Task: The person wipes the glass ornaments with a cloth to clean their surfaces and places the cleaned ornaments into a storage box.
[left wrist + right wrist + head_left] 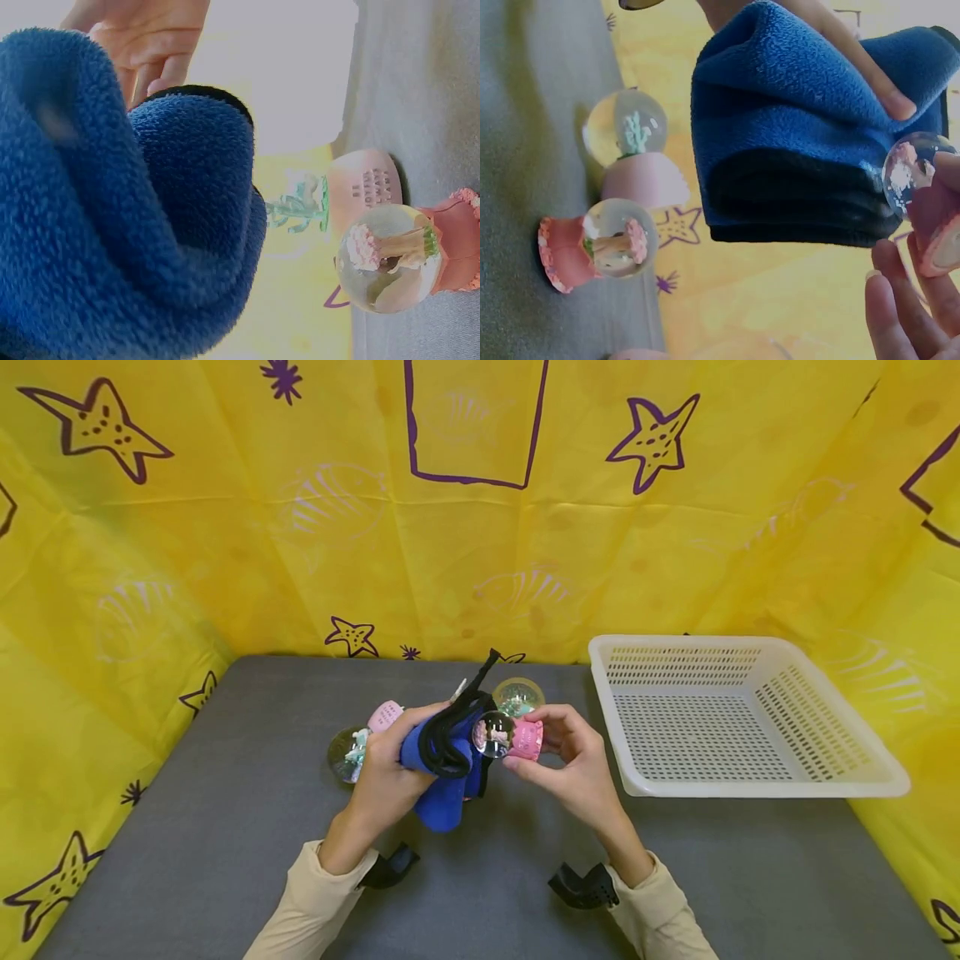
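My left hand [390, 781] grips a folded blue towel [440, 806] with black edging, held up above the table. In the right wrist view one finger lies straight along its plush side. Fingers and thumb of my right hand [581, 768] pinch the pink base of a small snow globe [527, 740], tipped sideways with its clear ball toward the towel. Pink and white bits show inside the ball [911, 176]. Beyond the left hand is a snow globe with a pale pink base [385, 717] and a mint-green cactus figure. Another, with a coral base and a tree figure [405, 247], stands below the towel.
A further globe [519, 695] stands behind the hands, partly hidden by them. To the right sits a white perforated plastic basket [630, 781] on the grey table [217, 827]. A yellow patterned cloth [465, 543] encloses the back and sides.
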### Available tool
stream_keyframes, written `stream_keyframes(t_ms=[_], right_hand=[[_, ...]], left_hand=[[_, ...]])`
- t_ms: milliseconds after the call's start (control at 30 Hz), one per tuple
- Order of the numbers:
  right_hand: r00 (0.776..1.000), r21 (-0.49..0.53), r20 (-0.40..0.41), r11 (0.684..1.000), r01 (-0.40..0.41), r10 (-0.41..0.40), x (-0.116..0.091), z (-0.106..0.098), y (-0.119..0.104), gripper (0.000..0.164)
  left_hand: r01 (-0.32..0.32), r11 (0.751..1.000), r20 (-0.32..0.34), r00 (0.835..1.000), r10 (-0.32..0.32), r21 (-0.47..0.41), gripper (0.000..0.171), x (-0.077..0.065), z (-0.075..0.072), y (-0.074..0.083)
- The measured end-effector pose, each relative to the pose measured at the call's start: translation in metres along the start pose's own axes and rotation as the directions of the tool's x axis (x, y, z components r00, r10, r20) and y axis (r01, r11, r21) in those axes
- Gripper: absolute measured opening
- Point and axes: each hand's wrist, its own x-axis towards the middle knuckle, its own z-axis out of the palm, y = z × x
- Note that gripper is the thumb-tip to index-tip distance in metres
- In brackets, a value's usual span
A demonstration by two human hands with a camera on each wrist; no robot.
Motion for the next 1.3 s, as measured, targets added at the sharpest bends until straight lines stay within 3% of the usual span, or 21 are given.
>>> stream_keyframes(t_ms=[267, 567, 767, 900, 1033, 1200, 1300], right_hand=[[1.000, 0.004, 0.028, 1.000, -0.003, 0.003, -0.0004, -0.0012, -0.0010, 0.049], [0.993, 0.131, 0.116, 0.991, -0.028, 0.013, -0.0002, -0.0014, 0.0001, 0.055], [0.990, 0.057, 0.133, 0.997, -0.045, 0.037, -0.0011, -0.0004, 0.0004, 0.055], [0.985, -0.008, 0.158, 0.998, -0.064, 0.065, -0.0021, -0.0005, -0.0017, 0.050], [0.976, -0.067, 0.214, 0.998, -0.021, 0.035, -0.0020, 0.0001, -0.0023, 0.048], [0.966, -0.086, 0.252, 0.993, 0.082, -0.058, -0.0016, 0.0019, -0.0006, 0.047], [0.961, -0.098, 0.256, 0.986, 0.132, -0.104, -0.0016, 0.0024, 0.0007, 0.045]], left_hand=[[0.073, 0.997, -0.012, 0.997, -0.073, -0.010, 0.051, 0.0002, -0.0032, 0.0024], [0.096, 0.995, -0.020, 0.995, -0.097, -0.023, 0.060, 0.0008, -0.0029, 0.0043], [0.124, 0.992, 0.013, 0.992, -0.124, -0.020, 0.063, -0.0005, -0.0028, 0.0036], [0.166, 0.986, 0.075, 0.983, -0.165, -0.006, 0.066, -0.0008, -0.0031, 0.0060], [0.203, 0.979, 0.218, 0.955, -0.202, 0.017, 0.068, 0.0000, -0.0032, 0.0091], [0.245, 0.970, 0.416, 0.881, -0.224, 0.004, 0.069, 0.0015, -0.0013, 0.0100], [0.254, 0.967, 0.470, 0.856, -0.217, -0.018, 0.067, 0.0022, -0.0002, 0.0096]])
